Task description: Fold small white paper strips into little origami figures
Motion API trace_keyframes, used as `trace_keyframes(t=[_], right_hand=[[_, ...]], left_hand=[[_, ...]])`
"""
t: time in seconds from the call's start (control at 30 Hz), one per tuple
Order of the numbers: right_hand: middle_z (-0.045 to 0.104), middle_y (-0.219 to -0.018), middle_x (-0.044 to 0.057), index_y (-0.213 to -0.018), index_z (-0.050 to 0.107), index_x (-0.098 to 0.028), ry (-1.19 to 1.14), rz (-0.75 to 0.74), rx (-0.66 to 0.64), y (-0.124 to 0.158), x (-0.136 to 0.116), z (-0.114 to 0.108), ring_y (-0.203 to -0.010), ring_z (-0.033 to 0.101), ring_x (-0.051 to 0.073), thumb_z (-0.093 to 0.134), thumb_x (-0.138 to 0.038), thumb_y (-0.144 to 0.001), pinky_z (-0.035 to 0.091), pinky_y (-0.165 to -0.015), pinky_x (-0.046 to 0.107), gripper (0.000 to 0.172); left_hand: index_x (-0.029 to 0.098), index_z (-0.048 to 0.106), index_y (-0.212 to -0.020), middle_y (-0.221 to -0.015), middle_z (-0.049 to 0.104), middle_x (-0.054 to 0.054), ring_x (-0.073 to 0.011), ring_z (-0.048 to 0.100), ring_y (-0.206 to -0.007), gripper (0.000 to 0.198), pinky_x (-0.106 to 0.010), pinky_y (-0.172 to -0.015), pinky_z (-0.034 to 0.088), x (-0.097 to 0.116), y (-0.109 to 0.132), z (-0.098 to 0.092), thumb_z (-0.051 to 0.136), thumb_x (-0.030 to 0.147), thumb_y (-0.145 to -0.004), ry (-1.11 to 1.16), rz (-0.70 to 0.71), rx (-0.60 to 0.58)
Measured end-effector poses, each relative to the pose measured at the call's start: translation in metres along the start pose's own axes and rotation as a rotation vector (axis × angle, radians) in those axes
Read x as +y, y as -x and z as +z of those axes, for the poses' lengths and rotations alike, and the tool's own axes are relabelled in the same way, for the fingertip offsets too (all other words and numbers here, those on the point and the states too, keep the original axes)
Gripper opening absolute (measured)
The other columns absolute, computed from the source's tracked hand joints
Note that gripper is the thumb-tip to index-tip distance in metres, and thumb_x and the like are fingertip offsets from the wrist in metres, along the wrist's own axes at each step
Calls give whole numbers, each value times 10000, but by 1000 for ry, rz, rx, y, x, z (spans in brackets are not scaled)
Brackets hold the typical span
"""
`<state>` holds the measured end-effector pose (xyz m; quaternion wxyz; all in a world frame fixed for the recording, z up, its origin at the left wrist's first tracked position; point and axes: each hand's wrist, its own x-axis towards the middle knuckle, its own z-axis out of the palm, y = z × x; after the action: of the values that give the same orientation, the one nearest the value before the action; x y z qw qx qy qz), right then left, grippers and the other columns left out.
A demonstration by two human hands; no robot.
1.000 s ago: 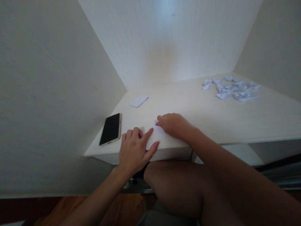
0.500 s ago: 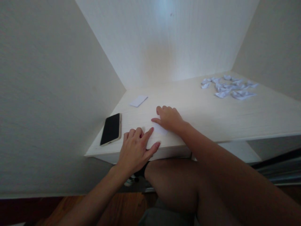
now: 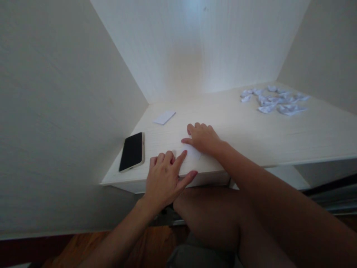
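Note:
A small white piece of paper lies on the tabletop near its front edge, partly hidden under my right hand. My right hand is curled over it, with its thumb across the paper's left side and the other fingers bent at its far edge. From the left, my left hand reaches in with its index fingertip on the paper. The left thumb sticks out apart from that finger, past the table's front edge, and the remaining fingers are loosely bent.
A phone with a dark screen lies at the table's left edge. Behind it is a flat white folded paper. Several folded paper pieces are heaped at the back right. Walls enclose the white table on three sides.
My left hand has shifted slightly right, its index fingertip now further onto the paper. The right hand stays nearly in place over it. The view has tilted a little.

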<state>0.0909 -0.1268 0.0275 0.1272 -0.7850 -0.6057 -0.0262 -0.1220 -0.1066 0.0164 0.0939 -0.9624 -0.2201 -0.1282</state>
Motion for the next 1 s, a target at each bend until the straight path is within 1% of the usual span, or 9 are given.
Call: trace_keyframes(t=[0.2, 0.33, 0.47, 0.6, 0.67, 0.73, 0.83, 0.93, 1.0], right_hand=[[659, -1329, 211, -1329, 584, -176, 33, -32, -2, 2, -3, 0, -1175, 616, 349, 507, -558, -1070, 443, -946, 439, 468], [657, -1334, 218, -1361, 578, -170, 48, -35, 7, 3, -4, 1, -1182, 614, 354, 497, -537, -1079, 448, -950, 448, 470], [669, -1314, 206, -1345, 590, -174, 47, -31, 19, 3, -5, 1, -1172, 624, 351, 514, -533, -1073, 457, -945, 444, 456], [673, -1309, 209, -1334, 592, -173, 51, -21, 31, 4, -4, 1, -1166, 626, 344, 513, -536, -1073, 458, -944, 441, 454], [676, -1305, 208, -1328, 594, -171, 49, -17, 35, 5, -4, 2, -1161, 629, 341, 516, -547, -1070, 459, -941, 438, 463], [680, -1304, 204, -1330, 592, -171, 42, -18, 41, 5, -3, 2, -1160, 632, 339, 518, -555, -1069, 459, -945, 439, 470], [682, -1305, 202, -1340, 586, -170, 20, -20, 55, 5, -2, 2, -1172, 630, 347, 532, -560, -1062, 456, -954, 451, 482], [683, -1308, 203, -1329, 595, -173, -10, -23, 66, 5, -1, 4, -1180, 627, 358, 560, -558, -1049, 451, -961, 463, 477], [686, -1302, 203, -1312, 604, -173, -32, -26, 73, 4, -1, 5, -1173, 629, 360, 574, -550, -1044, 449, -960, 468, 464]], left_hand=[[161, 600, -1449, -1101, 638, -161, -369, 542, -1003, 862, -508, -870, 395, 22, -5, -3, 442, 835, -936, 46, 39, -26], [119, 606, -1415, -1117, 652, -176, -374, 550, -1012, 849, -509, -873, 395, 36, -10, -6, 527, 806, -923, 90, 52, -42], [130, 606, -1406, -1100, 660, -164, -375, 557, -1015, 870, -504, -875, 402, 48, -10, -10, 656, 796, -848, 137, 55, -52], [152, 649, -1317, -1099, 670, -150, -365, 565, -1018, 776, -501, -888, 410, 58, -11, -15, 710, 751, -827, 188, 26, -39], [170, 661, -1324, -1090, 673, -129, -348, 577, -1014, 754, -477, -877, 423, 55, -12, -17, 725, 735, -827, 223, 33, -41], [195, 660, -1376, -1076, 668, -111, -333, 586, -1012, 749, -456, -866, 436, 45, -11, -17, 693, 738, -860, 250, 43, -45], [214, 677, -1406, -1057, 651, -104, -316, 588, -1001, 676, -442, -871, 444, 21, -9, -14, 608, 704, -946, 251, 30, -41], [200, 704, -1397, -978, 635, -100, -308, 586, -933, 603, -441, -849, 440, -4, -9, -11, 600, 629, -986, 211, -19, -32], [213, 728, -1373, -921, 625, -84, -296, 591, -898, 534, -426, -829, 441, -15, -9, -10, 594, 579, -1007, 191, -41, -34]])
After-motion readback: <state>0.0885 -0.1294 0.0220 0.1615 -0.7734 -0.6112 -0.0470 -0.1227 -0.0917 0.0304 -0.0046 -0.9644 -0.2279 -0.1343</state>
